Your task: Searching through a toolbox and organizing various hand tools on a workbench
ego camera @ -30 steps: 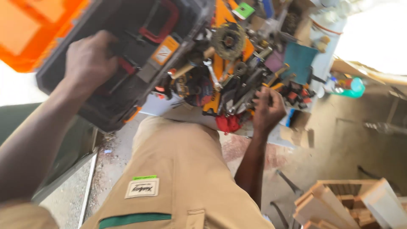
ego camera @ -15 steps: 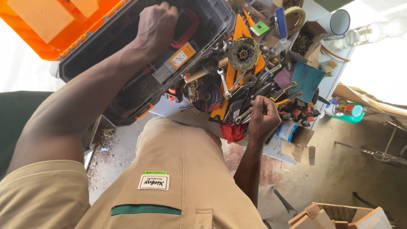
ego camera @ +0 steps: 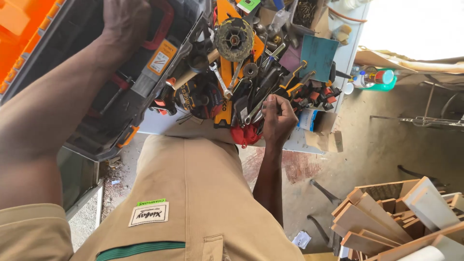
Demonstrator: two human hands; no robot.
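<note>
My left hand [ego camera: 126, 24] is cut off by the top edge where it presses flat on the black toolbox [ego camera: 121, 96], fingers out of view, so I cannot tell whether they clamp anything; the toolbox hangs past the near-left edge of the workbench [ego camera: 348, 53], its orange lid [ego camera: 21, 34] half out of frame. My right hand [ego camera: 278, 118] curls at the near edge of that workbench, fingers closed on something among the heaped wrenches [ego camera: 232, 82], which hide it. Open floor [ego camera: 386, 145] lies right of the workbench.

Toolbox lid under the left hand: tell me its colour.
Bright orange; the toolbox lid shows in the head view, above the left hand.
</note>
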